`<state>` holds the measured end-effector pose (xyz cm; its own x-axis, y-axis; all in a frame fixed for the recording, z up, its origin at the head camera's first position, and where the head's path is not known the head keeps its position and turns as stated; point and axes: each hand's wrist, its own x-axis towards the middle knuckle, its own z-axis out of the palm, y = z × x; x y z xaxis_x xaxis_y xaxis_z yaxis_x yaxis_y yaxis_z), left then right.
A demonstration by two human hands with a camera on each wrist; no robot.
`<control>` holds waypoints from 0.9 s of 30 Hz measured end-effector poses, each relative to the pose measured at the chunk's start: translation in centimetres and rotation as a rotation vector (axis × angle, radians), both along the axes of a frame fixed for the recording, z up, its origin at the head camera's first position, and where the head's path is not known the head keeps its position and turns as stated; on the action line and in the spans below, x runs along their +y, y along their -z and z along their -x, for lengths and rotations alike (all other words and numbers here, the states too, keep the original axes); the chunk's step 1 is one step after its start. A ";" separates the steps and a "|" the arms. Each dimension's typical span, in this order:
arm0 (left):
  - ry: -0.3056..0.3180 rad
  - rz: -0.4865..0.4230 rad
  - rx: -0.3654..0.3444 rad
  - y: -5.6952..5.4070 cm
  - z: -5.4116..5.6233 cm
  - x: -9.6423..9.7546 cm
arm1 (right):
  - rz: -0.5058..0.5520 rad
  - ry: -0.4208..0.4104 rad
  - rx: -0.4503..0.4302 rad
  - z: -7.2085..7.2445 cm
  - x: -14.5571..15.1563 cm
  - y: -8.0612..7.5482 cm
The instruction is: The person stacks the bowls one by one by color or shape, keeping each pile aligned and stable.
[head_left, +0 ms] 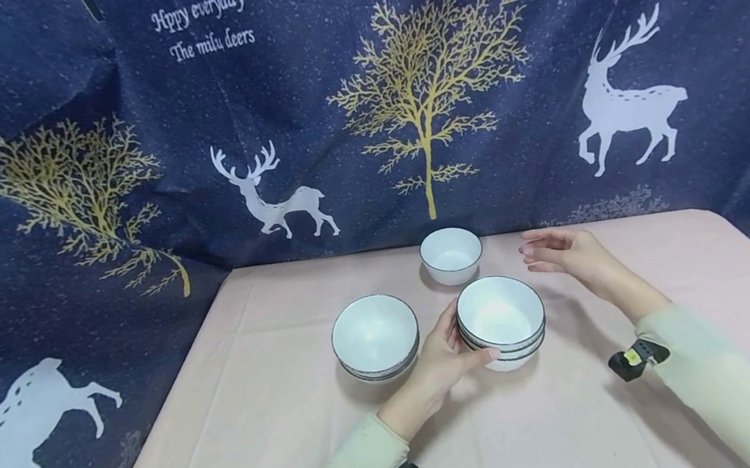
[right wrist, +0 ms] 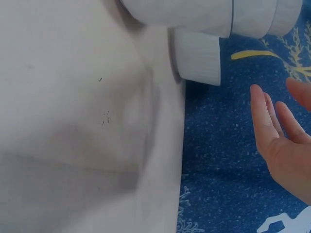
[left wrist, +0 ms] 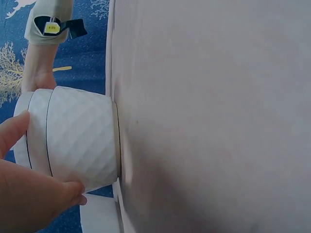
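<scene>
A stack of several white bowls point(head_left: 499, 311) with dark rims stands on the table. My left hand point(head_left: 445, 364) grips its left side, thumb at the front and fingers behind. In the left wrist view the thumb and fingers of that hand point(left wrist: 34, 189) lie against the textured walls of the stacked bowls point(left wrist: 80, 136). My right hand point(head_left: 568, 251) hovers to the right of the stack, apart from it, fingers loosely extended. Nothing sits in the right hand point(right wrist: 286, 145) in the right wrist view.
To the left stands another stack of white bowls point(head_left: 375, 335). A smaller single white bowl point(head_left: 452, 255) is behind, near the back edge of the pink tablecloth point(head_left: 291, 454). A blue curtain point(head_left: 295, 77) with deer and trees hangs behind the table.
</scene>
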<state>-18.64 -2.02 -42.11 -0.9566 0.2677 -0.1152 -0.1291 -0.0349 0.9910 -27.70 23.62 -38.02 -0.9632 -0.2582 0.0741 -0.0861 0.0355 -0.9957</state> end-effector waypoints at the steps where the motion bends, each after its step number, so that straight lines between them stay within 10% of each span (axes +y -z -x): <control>1: 0.000 0.001 0.005 0.0 0.0 0.0 | -0.007 0.005 0.002 0.2 0.0 0.1; 27: 0.008 -0.011 0.019 0.1 0.2 0.0 | -0.051 -0.128 -0.173 6.5 -1.6 1.4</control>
